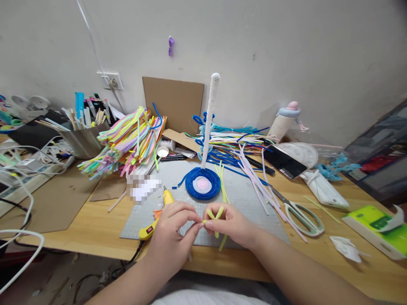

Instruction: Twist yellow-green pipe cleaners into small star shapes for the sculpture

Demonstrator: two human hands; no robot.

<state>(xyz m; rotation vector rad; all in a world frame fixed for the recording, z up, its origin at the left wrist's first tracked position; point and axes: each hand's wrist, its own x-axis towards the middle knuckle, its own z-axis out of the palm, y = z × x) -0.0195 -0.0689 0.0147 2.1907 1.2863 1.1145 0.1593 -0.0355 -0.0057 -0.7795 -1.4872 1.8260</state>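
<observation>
In the lower middle of the frame, a yellow piece [217,219] is held between the two hands above the grey mat [136,220]. It has several short arms that fan out over the right hand's fingers. The grip of the left hand [173,231] is a pinch, thumb and forefinger meeting on the piece's left end. The right hand [237,224] also grasps it, thumb and curled fingers closed around its near part, close against the left fingertips.

Just above the right hand lie loose yellow stems [224,186]. At the centre of the frame is a flat blue coil [190,186] with a pink disc [202,183] in its middle; a white rod [209,118] rises upright behind it. A yellow glue gun [146,231] lies left of centre, partly hidden by the left hand.

Right of centre, lilac stems [254,182] run down beside the scissors [284,199], with a phone [285,162] above them. A tissue pack [372,231] sits at the lower right of the wooden worktop [98,224]. At the left stand a metal cup [81,140] of sticks and a thick multicoloured bundle [130,140].
</observation>
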